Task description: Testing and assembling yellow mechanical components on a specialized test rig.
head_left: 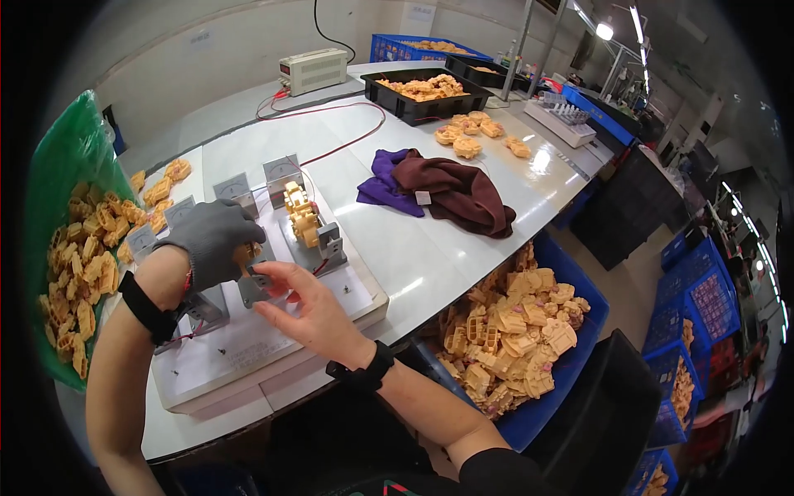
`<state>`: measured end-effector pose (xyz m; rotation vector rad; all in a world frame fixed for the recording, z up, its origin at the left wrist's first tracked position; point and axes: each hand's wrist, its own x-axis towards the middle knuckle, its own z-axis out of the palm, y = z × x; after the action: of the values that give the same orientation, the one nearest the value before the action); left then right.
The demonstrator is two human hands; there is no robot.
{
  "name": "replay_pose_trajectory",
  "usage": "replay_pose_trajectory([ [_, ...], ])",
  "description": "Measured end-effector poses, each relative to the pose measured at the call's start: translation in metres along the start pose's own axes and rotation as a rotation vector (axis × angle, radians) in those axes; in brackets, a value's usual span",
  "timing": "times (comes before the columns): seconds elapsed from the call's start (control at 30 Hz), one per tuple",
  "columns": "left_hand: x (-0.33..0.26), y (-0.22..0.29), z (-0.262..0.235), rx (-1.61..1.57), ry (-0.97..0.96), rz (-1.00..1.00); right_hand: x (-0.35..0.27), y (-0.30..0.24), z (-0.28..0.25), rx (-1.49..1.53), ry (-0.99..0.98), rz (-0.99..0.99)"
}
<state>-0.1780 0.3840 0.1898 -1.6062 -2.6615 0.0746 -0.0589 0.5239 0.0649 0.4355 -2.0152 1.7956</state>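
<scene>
My left hand [217, 240], in a grey glove, curls over a yellow plastic part [246, 255] seated in a test fixture on a white board [273, 364]. Most of that part is hidden under the glove. My bare right hand [313, 310] has its thumb and forefinger on either side of a grey metal block [255, 289] of the same fixture. To its right, a second yellow plastic part [303, 217] sits upright in another fixture with a grey block [330, 240]. Small dial meters [283, 169] stand behind the fixtures.
At the left, a green bag [62, 157] holds many yellow parts. A blue crate [591, 318] of similar parts stands below the table's right edge. Purple and brown cloths [451, 188], a black tray [397, 107] and a power supply [313, 71] with red wires lie farther back.
</scene>
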Motion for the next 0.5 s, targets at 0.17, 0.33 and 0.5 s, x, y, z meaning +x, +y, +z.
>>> replay_pose_trajectory([
  [0.17,0.007,-0.007,0.012,0.241,-0.092,0.045,0.003,0.010,0.009,0.100,-0.045,-0.028],
  [0.33,0.005,-0.001,0.002,0.318,-0.127,-0.093,-0.001,0.016,0.015,0.101,0.001,0.072],
  [0.5,-0.079,0.016,-0.053,0.429,0.339,-0.262,-0.008,0.015,-0.003,0.113,-0.013,0.110],
])
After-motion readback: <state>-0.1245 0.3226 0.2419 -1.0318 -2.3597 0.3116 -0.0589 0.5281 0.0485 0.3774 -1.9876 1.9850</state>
